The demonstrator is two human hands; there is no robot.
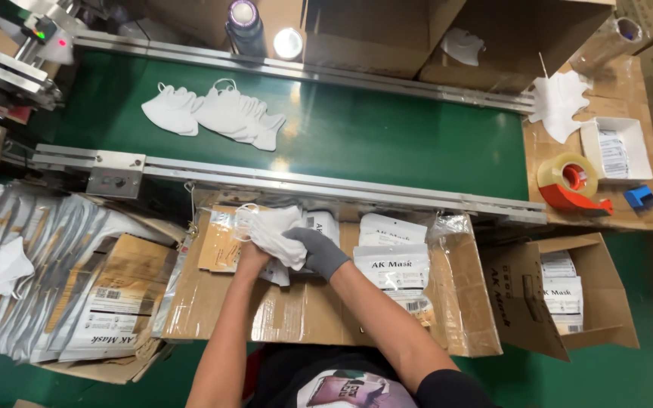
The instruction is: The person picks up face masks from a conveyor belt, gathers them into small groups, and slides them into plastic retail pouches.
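Nearest the head camera, two forearms reach up from the bottom edge over a flattened cardboard work surface (296, 310) taped along its seams. The right hand (317, 253), in a grey glove, is closed over a stack of white folded masks (273, 230), fingers curled on top from the right. The bare left hand (251, 258) grips the same stack from beneath and to the left, mostly hidden by the masks, so how far its fingers close I cannot tell exactly. The stack lies between the two hands, its long axis running from upper left to lower right, an ear loop trailing off at its upper left. Both hands touch it; neither is nearer.

Just right of the stack lie printed white pouches (398, 264), overlapping, the closest reachable by the gloved hand. To the left, a large fan of flat pouches (47, 264) rests on more cardboard.

Beyond, the green conveyor belt (387, 136) carries a loose cluster of masks (217, 113), well apart from the hands. At far right sit a tape dispenser (572, 185) and an open carton (568, 295) with pouches inside.
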